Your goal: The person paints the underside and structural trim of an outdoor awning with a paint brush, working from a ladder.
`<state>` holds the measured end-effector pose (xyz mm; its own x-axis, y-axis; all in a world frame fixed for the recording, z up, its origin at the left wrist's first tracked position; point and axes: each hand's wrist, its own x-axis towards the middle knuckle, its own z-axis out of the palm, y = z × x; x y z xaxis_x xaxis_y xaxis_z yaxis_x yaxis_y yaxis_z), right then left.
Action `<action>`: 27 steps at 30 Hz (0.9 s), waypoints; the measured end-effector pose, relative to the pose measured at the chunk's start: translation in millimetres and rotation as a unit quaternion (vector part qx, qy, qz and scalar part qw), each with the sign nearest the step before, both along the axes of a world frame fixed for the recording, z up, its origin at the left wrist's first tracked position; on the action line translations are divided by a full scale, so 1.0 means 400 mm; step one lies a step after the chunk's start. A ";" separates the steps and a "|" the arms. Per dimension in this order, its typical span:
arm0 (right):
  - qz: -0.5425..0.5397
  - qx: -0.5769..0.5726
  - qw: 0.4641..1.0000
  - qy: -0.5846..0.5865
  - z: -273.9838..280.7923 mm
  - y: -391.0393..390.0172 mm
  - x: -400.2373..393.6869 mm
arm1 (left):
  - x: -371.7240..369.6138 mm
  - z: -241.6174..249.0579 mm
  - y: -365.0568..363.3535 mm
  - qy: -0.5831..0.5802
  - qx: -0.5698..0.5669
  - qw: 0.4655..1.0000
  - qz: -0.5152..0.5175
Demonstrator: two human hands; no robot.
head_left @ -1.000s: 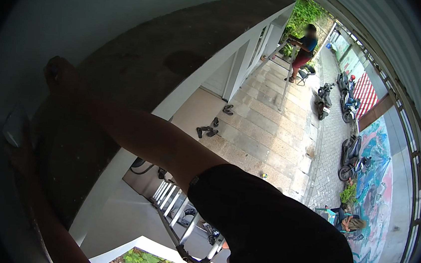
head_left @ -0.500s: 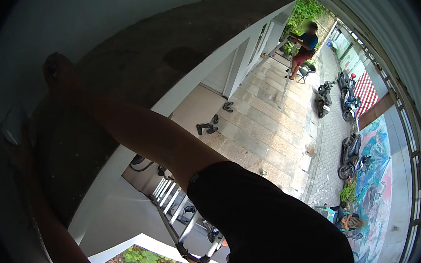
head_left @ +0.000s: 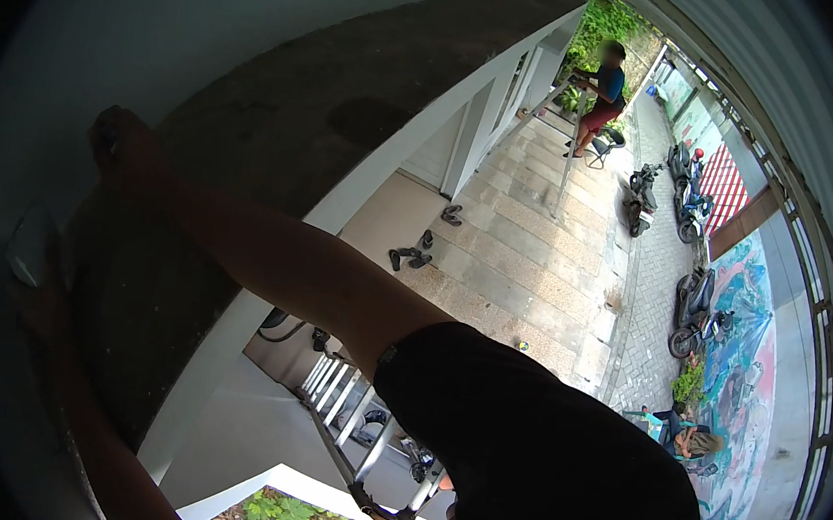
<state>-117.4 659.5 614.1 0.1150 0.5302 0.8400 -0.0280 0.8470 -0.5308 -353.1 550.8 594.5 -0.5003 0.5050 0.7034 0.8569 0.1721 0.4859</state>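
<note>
My right arm in a black sleeve reaches across to the upper left. In deep shade beside the pale wall (head_left: 209, 24), my right hand (head_left: 127, 148) is closed, over the dark ledge (head_left: 271, 114); a small dark thing seems to be in its fingers, too dim to name. Lower down at the left edge, my left hand (head_left: 45, 299) is closed at a pale, flat-looking object (head_left: 29, 248) close to the wall. Shadow hides much of its fingers and the object's outline.
Below the ledge stands an aluminium ladder (head_left: 378, 450). Sandals (head_left: 410, 258) lie on the tiled floor (head_left: 505, 268). Another person (head_left: 607, 87) is at a stepladder (head_left: 572, 145). Parked motorbikes (head_left: 642, 199) line the lane, where a seated person (head_left: 693, 441) is near a painted wall (head_left: 737, 387).
Both my hands stay almost where they were. The person at the stepladder has bent their knees and sunk slightly lower.
</note>
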 end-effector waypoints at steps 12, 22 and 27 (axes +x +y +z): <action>0.000 -0.002 1.000 -0.006 0.003 -0.006 0.009 | -0.032 -0.028 0.025 -0.003 0.035 0.999 -0.014; 0.010 -0.022 1.000 0.006 0.004 -0.014 0.003 | -0.008 -0.016 0.005 -0.009 -0.015 0.999 0.037; 0.013 -0.005 1.000 0.013 0.000 -0.005 -0.002 | -0.026 -0.014 0.015 -0.026 -0.056 0.996 0.059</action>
<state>-118.2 657.3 614.1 0.1230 0.5420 0.8313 -0.0640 0.8403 -0.5384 -363.6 556.8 589.0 -0.5950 0.5150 0.6170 0.8016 0.3252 0.5016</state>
